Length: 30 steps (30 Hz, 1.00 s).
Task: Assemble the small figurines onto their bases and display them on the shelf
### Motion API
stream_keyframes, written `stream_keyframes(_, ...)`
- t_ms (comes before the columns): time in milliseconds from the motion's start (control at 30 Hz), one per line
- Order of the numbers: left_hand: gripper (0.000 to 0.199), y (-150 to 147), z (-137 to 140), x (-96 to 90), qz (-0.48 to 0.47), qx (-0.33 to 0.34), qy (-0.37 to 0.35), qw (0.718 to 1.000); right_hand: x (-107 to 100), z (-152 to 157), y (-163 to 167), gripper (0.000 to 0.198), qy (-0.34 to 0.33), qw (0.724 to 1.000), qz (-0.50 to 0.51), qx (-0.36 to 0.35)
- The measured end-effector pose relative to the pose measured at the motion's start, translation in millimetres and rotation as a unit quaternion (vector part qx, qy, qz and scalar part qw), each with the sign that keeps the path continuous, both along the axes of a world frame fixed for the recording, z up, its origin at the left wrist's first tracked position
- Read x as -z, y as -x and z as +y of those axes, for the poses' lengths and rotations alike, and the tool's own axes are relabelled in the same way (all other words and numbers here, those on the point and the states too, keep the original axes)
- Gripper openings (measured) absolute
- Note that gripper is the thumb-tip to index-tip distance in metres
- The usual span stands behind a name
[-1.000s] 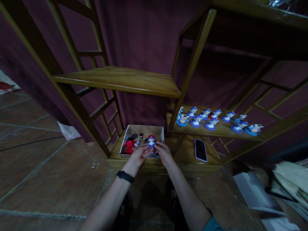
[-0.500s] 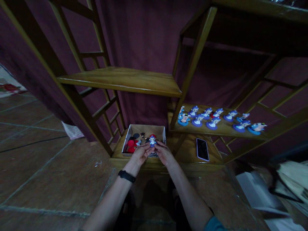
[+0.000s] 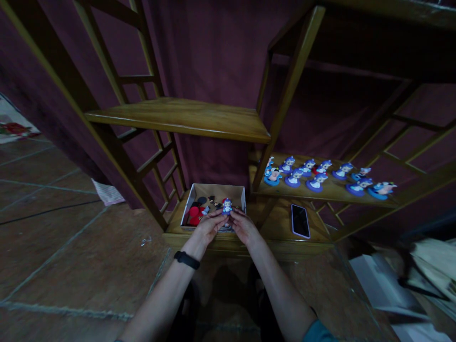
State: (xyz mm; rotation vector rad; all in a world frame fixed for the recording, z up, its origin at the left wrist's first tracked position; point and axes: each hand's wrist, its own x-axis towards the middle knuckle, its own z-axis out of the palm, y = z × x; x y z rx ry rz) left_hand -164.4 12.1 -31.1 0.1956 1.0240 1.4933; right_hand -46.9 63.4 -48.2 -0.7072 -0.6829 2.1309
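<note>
A small purple-and-white figurine [image 3: 227,205] on a purple base stands upright between my fingertips. My left hand [image 3: 211,225] grips its base from the left, and my right hand [image 3: 243,225] from the right. Both hands are over the front edge of an open cardboard box [image 3: 221,190]. Inside the box lie red round pieces [image 3: 194,212], a dark disc and several small dark-and-gold figures [image 3: 211,200]. My hands cover the front right part of the box.
Several purple-and-white figurines [image 3: 316,182] and blue-based pink ones [image 3: 382,190] stand on the right shelf [image 3: 335,194]. A phone [image 3: 299,221] lies on the lower board. A wooden shelf [image 3: 178,116] juts out above the box. White papers [image 3: 383,285] are on the floor at right.
The figurine has turned slightly and risen a little between my fingers. Both hands keep hold of it above the box.
</note>
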Motion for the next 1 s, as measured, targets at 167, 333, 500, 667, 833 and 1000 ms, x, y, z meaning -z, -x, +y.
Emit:
stream_keyframes(167,0.022,-0.5,-0.7,-2.2,0.012,-0.002,0.002,1.0,-0.1,1.2,-0.5,0.021,-0.004,1.0,-0.007,-0.006)
stream_keyframes(333,0.021,-1.1,-0.1,-3.6,0.016,0.008,0.008,1.0,-0.9,0.3,-1.1,0.021,0.005,1.0,-0.015,-0.006)
stream_keyframes(500,0.018,-1.2,-0.1,-4.5,0.012,0.012,0.012,1.0,-2.6,-0.7,-1.3,0.023,0.012,1.0,-0.024,-0.005)
stream_keyframes(667,0.015,-0.3,-0.1,-2.9,-0.004,0.001,0.006,1.0,-2.6,0.4,-1.9,0.021,0.021,0.999,-0.033,0.002)
stream_keyframes(833,0.014,1.3,0.6,0.0,-0.032,0.003,0.0,0.999,-3.4,0.2,-3.0,0.022,-0.004,0.999,-0.045,0.005)
stream_keyframes(1000,0.012,2.5,1.3,1.1,-0.046,0.006,0.01,0.999,-3.8,-1.4,-1.9,0.031,-0.047,0.995,-0.082,0.032)
